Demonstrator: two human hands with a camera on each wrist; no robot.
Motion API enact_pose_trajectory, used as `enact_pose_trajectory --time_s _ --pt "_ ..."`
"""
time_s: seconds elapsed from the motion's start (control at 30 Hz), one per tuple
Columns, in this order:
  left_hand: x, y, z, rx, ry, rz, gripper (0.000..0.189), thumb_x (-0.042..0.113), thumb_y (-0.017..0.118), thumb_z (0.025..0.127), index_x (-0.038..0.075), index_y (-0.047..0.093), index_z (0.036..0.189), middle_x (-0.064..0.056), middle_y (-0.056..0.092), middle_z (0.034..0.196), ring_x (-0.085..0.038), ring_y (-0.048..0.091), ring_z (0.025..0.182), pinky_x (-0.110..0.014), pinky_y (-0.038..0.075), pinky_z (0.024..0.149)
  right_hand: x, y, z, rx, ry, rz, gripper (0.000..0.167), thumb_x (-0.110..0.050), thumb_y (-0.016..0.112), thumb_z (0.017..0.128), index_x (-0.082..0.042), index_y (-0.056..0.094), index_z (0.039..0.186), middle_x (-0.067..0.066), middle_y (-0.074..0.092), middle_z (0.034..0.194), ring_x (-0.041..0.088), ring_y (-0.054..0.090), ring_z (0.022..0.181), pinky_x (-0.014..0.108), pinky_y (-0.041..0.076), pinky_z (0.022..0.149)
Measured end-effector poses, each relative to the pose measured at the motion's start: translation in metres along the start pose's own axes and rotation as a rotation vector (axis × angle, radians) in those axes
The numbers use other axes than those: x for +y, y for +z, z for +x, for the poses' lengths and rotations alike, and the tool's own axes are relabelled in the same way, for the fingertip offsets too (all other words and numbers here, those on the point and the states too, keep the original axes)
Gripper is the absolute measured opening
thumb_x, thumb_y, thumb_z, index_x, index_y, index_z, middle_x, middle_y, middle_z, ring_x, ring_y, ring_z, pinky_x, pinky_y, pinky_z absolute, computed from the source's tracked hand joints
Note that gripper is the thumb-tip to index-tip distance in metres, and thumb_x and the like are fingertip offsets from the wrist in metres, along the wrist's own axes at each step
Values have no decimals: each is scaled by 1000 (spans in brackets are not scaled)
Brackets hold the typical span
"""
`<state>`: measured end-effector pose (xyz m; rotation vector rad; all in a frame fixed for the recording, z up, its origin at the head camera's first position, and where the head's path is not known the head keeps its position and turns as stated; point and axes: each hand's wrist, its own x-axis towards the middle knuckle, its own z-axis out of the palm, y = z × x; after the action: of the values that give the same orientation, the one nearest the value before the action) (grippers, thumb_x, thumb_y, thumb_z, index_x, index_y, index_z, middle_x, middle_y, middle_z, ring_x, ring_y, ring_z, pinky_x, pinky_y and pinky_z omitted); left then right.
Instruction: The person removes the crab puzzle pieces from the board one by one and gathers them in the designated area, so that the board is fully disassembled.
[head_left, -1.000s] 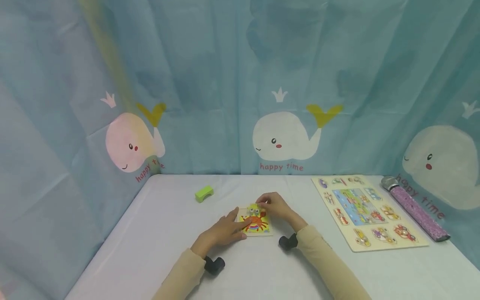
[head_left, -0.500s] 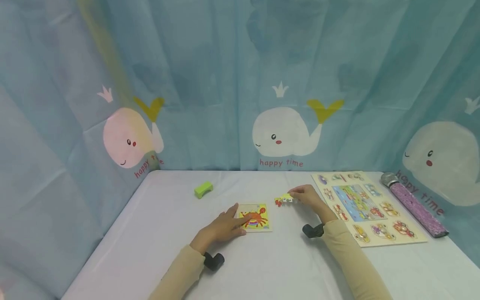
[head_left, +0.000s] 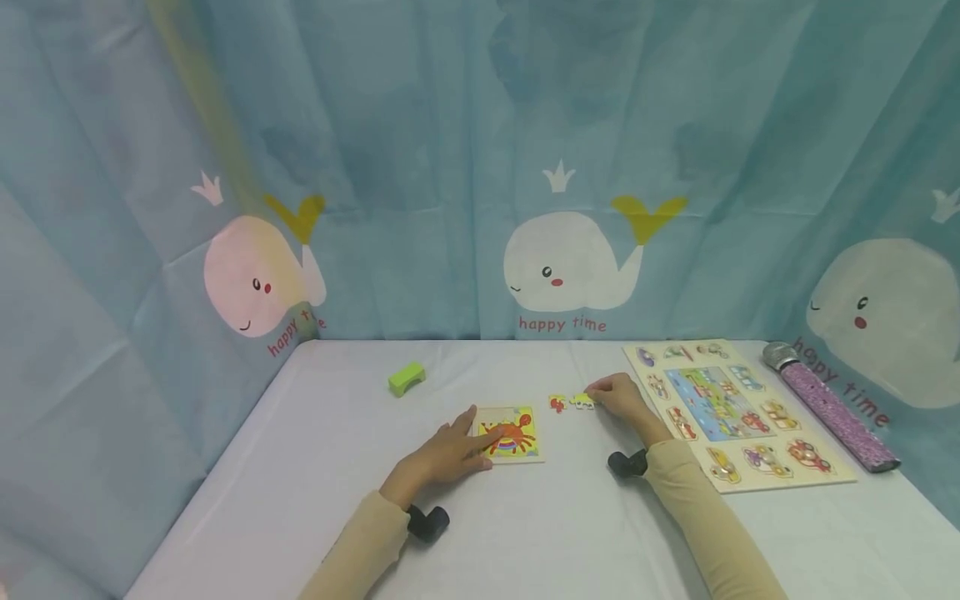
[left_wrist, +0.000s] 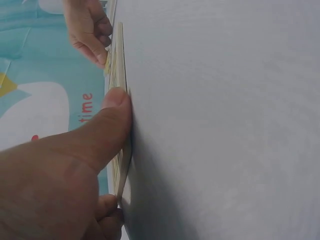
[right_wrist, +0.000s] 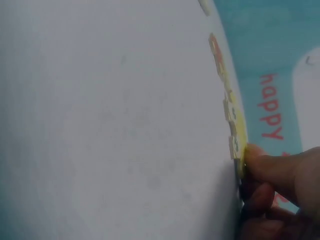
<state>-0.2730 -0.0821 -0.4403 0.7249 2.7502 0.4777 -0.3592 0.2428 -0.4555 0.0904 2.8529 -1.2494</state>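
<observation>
Your left hand [head_left: 444, 454], fingers extended, steadies a square wooden crab puzzle board [head_left: 517, 437] — your right hand [head_left: 621, 397] pinches a yellow-and-white jigsaw piece [head_left: 582, 402].

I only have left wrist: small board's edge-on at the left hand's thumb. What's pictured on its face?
Observer: A red crab, per the head view.
Operator: I see yellow at the right hand. How many small pieces there?
Observer: Two. Beside the yellow piece at its fingers lies a red-marked piece, on the side toward the small board.
Operator: Anything farther back on the table?
Observer: Yes, a green block, beyond the board and to its left in the head view.
</observation>
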Motion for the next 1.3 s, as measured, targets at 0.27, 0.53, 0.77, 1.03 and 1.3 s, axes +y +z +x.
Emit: enact_pose_trajectory --time_s 0.27,0.53,0.77,1.03,1.3 --pt "-1 0 1 1 6 -15 54 45 51 90 34 35 141 -16 9 155 -45 20 137 -57 19 110 1 2 0 22 8 13 23 -19 62 85 0 69 98 18 66 103 30 60 97 39 48 82" --pt "-4 0 3 11 56 -3 55 44 52 90 32 36 140 -20 10 153 -38 18 139 -54 16 112 -3 1 -5 48 -42 -19 24 -19 62 86 1 70 99 21 65 108 35 57 105 43 46 88" --pt "-4 1 3 13 42 18 55 46 52 89 34 35 140 -19 10 153 -40 21 138 -54 18 111 -44 21 -14 -30 -184 -78 22 -14 63 86 -2 66 104 13 64 89 19 56 70 26 46 59" --pt "-3 0 6 3 41 61 55 47 51 89 39 32 141 -20 12 153 -49 30 131 -59 30 103 -79 59 -22 -191 -361 -164 6 -13 66 83 -9 66 88 0 61 78 12 51 71 25 44 65" --pt "-5 2 2 13 39 13 55 46 52 89 36 36 140 -20 12 153 -42 23 137 -55 19 110 -81 74 -28 -224 -327 -181 6 -18 70 81 -14 66 78 -3 60 78 13 51 74 30 46 73"
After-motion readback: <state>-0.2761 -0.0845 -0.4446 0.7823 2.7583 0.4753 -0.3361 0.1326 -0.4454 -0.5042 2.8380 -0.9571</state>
